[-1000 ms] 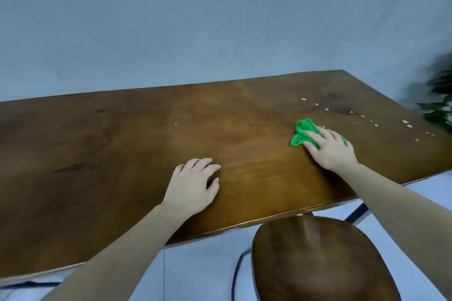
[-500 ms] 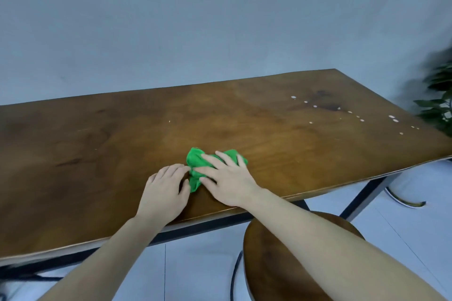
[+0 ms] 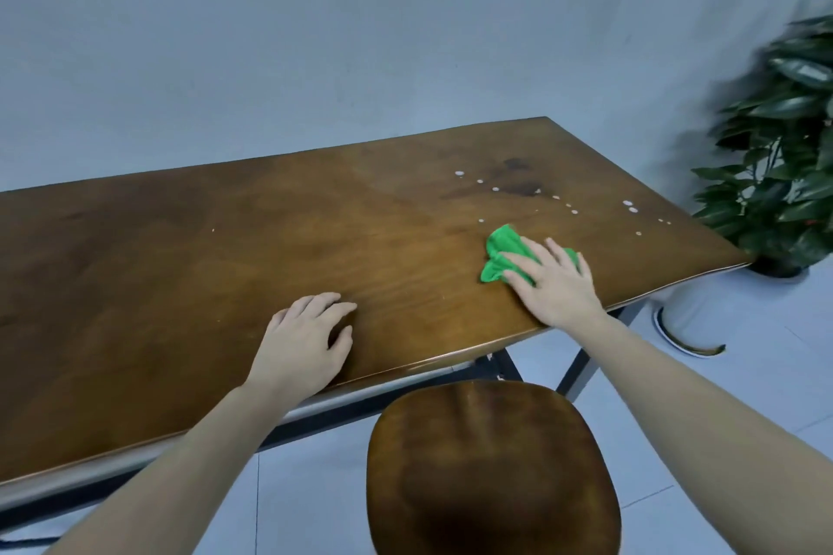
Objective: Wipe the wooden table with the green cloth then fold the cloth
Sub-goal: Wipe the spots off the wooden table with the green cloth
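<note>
A long wooden table [image 3: 189, 266] fills the view. The bunched green cloth [image 3: 502, 250] lies on its right part, near the front edge. My right hand [image 3: 554, 279] presses flat on the cloth with straight, spread fingers, covering its right half. My left hand [image 3: 304, 340] rests palm down on the bare wood near the front edge, fingers loosely bent, holding nothing. Several white droplets [image 3: 631, 206] and a dark stain [image 3: 514, 185] lie on the wood beyond the cloth, toward the far right corner.
A round wooden stool [image 3: 491, 473] stands in front of the table, below my arms. A leafy potted plant [image 3: 784, 140] stands on the floor past the table's right end. A grey wall runs behind the table.
My right hand has slid the cloth from beside my left hand back to the right part of the table. My left hand has stayed near the front edge.
</note>
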Action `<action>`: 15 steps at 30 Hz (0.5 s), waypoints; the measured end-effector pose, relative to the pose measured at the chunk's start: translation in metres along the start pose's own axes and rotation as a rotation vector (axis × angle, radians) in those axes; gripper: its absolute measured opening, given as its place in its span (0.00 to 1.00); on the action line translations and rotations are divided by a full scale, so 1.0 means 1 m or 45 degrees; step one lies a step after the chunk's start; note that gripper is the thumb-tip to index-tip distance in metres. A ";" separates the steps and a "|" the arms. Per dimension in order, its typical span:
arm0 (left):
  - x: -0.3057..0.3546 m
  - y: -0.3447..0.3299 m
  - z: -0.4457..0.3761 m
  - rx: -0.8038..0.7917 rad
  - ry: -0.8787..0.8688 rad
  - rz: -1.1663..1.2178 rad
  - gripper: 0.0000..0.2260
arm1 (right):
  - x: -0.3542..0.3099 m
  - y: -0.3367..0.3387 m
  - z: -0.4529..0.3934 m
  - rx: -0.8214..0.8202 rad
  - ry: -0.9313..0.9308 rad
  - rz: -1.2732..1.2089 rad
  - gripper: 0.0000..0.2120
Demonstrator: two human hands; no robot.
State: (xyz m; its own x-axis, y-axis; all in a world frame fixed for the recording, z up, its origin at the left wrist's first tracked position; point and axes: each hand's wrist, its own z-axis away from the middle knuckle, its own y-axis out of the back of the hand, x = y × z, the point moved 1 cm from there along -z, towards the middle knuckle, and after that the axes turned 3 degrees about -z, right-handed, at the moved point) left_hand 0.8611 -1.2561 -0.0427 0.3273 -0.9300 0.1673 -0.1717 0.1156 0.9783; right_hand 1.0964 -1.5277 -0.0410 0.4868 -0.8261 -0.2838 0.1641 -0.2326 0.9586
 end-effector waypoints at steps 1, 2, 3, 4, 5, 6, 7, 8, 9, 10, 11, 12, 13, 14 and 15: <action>0.003 0.000 -0.001 -0.005 0.002 0.009 0.18 | 0.006 0.000 0.000 0.025 -0.062 -0.015 0.22; 0.006 0.000 -0.001 0.004 0.010 0.029 0.17 | 0.005 -0.002 0.002 0.054 -0.098 -0.030 0.21; 0.006 0.001 0.000 0.019 0.023 0.054 0.16 | -0.002 -0.007 0.006 0.093 -0.094 -0.040 0.21; 0.005 0.003 0.002 0.036 0.038 0.079 0.15 | -0.015 -0.013 0.014 0.142 -0.046 -0.044 0.20; 0.002 0.005 0.003 0.048 0.053 0.095 0.14 | -0.031 -0.020 0.026 0.208 0.045 -0.039 0.19; -0.003 0.007 0.006 0.052 0.067 0.101 0.14 | -0.049 -0.030 0.040 0.285 0.167 -0.032 0.19; -0.008 0.009 0.008 0.052 0.080 0.103 0.14 | -0.067 -0.040 0.056 0.363 0.300 -0.031 0.18; -0.014 0.011 0.011 0.050 0.090 0.105 0.13 | -0.085 -0.052 0.070 0.426 0.431 -0.040 0.17; -0.020 0.012 0.014 0.050 0.095 0.103 0.13 | -0.105 -0.063 0.081 0.464 0.557 -0.058 0.15; -0.026 0.014 0.017 0.059 0.096 0.098 0.12 | -0.125 -0.073 0.091 0.473 0.673 -0.071 0.14; -0.032 0.016 0.020 0.073 0.096 0.091 0.12 | -0.147 -0.082 0.099 0.460 0.782 -0.063 0.15; -0.038 0.018 0.024 0.086 0.097 0.090 0.12 | -0.168 -0.090 0.105 0.445 0.881 -0.033 0.16; -0.045 0.020 0.027 0.091 0.103 0.101 0.12 | -0.187 -0.097 0.109 0.439 0.962 0.007 0.17; -0.052 0.023 0.030 0.098 0.114 0.120 0.13 | -0.201 -0.103 0.110 0.444 1.025 0.041 0.19; -0.060 0.026 0.033 0.114 0.125 0.141 0.13 | -0.210 -0.108 0.110 0.457 1.079 0.071 0.19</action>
State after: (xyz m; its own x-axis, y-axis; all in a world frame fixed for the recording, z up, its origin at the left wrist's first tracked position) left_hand 0.8068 -1.2089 -0.0315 0.3900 -0.8743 0.2890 -0.2922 0.1802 0.9392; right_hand 0.8824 -1.3855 -0.0822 0.9748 -0.2217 -0.0227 -0.0854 -0.4657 0.8808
